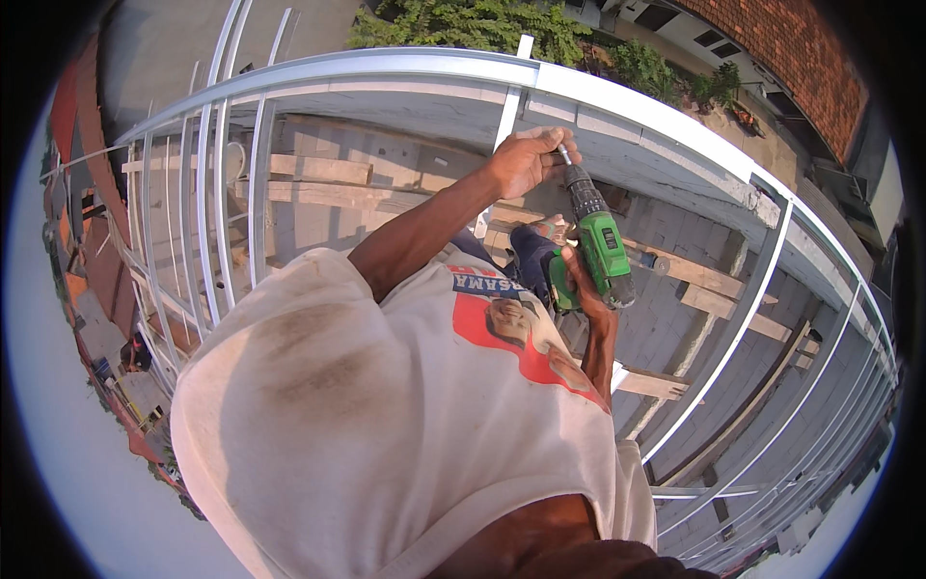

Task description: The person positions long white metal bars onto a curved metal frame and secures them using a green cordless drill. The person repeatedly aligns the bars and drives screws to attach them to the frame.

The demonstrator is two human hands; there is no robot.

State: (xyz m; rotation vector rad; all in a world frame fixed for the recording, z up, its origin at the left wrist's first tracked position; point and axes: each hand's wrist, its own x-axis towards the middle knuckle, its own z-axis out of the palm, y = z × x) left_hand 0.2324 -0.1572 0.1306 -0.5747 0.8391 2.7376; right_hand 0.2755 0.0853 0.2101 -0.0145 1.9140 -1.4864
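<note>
My right hand (581,282) grips the handle of a green and black cordless drill (603,243). The drill points away from me and a little to the left, its silver bit (564,152) reaching my other hand. At the bit's end, my left hand (531,160) is closed, thumb and fingers pinched around the tip. Whatever small thing those fingers hold is too small to make out. Just beyond both hands runs a long silver metal channel (405,64), with an upright metal stud (508,114) meeting it near my left hand.
A pale block wall (637,145) follows the channel. More metal studs (204,212) stand at left, and others (723,347) slant across the right. Wooden planks (328,196) lie below me, above grey paving. Bushes (473,37) and a tiled roof (801,58) lie beyond the wall.
</note>
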